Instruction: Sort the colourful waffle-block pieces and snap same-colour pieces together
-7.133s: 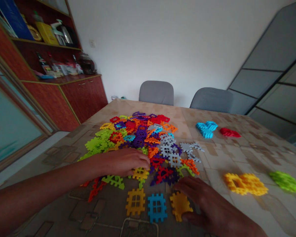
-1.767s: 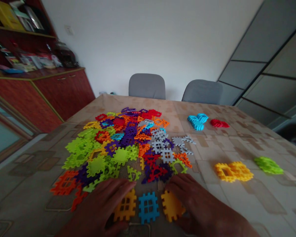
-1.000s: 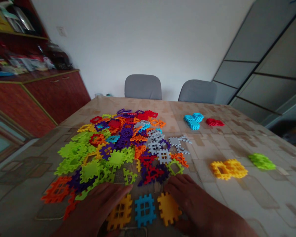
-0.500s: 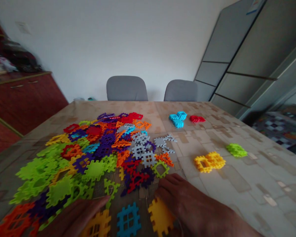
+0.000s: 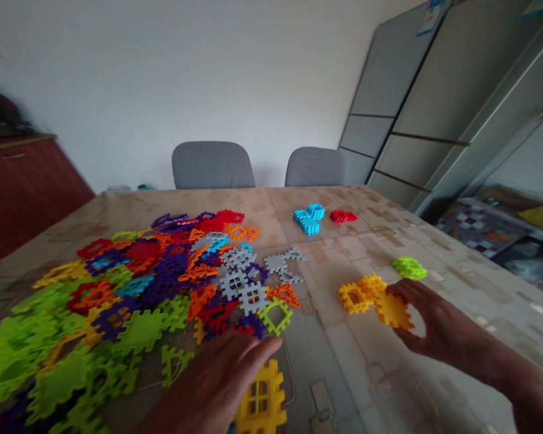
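Note:
On the right, my right hand (image 5: pixel 428 313) pinches a solid yellow square puzzle block (image 5: pixel 393 310) by its edge between thumb and fingers. It is held at the near-right side of a small group of yellow blocks (image 5: pixel 357 295). At the bottom centre, my left hand (image 5: pixel 212 380) has hold of a yellow window block (image 5: pixel 265 395) with square notches. Its fingers cover the block's left part, and the grip underneath is hidden. A sliver of blue shows at the lower edge beside this block.
A loose heap of coloured interlocking blocks (image 5: pixel 140 331) spreads over the left half of the table (image 5: pixel 330 367). Blue blocks (image 5: pixel 308 219), red blocks (image 5: pixel 344 216) and green blocks (image 5: pixel 409 267) lie in separate small groups. Two grey chairs (image 5: pixel 213 166) stand behind the table.
My right hand has carried the solid yellow block right to the yellow group. My left hand has moved right with the yellow window block, now over where the blue window block lay. The view has turned right.

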The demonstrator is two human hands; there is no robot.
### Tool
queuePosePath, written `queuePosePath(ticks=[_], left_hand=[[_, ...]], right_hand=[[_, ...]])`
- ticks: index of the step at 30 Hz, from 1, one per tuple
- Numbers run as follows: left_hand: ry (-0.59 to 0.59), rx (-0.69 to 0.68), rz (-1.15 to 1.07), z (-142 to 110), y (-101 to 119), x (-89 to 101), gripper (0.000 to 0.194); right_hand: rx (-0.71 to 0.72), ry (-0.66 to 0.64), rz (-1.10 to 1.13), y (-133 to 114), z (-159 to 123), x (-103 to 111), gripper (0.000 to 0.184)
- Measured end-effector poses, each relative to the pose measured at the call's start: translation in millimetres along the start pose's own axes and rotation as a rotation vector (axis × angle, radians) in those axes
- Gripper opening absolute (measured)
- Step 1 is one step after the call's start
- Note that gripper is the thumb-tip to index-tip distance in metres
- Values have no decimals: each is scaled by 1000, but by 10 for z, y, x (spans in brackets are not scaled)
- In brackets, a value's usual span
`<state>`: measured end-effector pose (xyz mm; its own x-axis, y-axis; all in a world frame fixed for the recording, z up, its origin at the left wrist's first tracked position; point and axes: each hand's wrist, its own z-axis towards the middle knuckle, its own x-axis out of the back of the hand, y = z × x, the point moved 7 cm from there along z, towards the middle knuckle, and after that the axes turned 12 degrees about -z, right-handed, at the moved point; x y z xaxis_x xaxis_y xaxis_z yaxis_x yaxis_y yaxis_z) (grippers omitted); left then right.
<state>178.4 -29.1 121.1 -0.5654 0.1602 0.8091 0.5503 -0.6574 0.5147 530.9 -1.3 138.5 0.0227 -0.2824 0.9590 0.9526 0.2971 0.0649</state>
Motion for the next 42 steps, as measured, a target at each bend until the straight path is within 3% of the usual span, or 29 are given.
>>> queuePosePath(ticks=[1,6,14,22,29,32,36,42], left_hand=[[-20,-45,-48,118,88,-44,94],[-111,21,-135,541,214,-278,86],[-215,23,-204,872,275,-525,79],[-175,-32,-213,1064,379,-790,76],[-67,-32,-160,1370,357,-731,72],[-51,-20,-151,1513,338,-722,72],[-38,-22,-140,1768,405,-758,70],[-60,-45,-120,2277,681,-938,75]], right_hand=[[-10,-18,4,42,-52,-41,36],[-55,-105,62,48,-235,-180,39],[-122,-208,43,179,-286,-284,42],[-156,-242,95,350,-324,-435,48],[-186,-211,199,463,-317,-385,42],[-228,-237,264,538,-363,-397,49],[-295,-221,305,621,-429,-448,59],[-331,-227,322,604,-396,-492,63]])
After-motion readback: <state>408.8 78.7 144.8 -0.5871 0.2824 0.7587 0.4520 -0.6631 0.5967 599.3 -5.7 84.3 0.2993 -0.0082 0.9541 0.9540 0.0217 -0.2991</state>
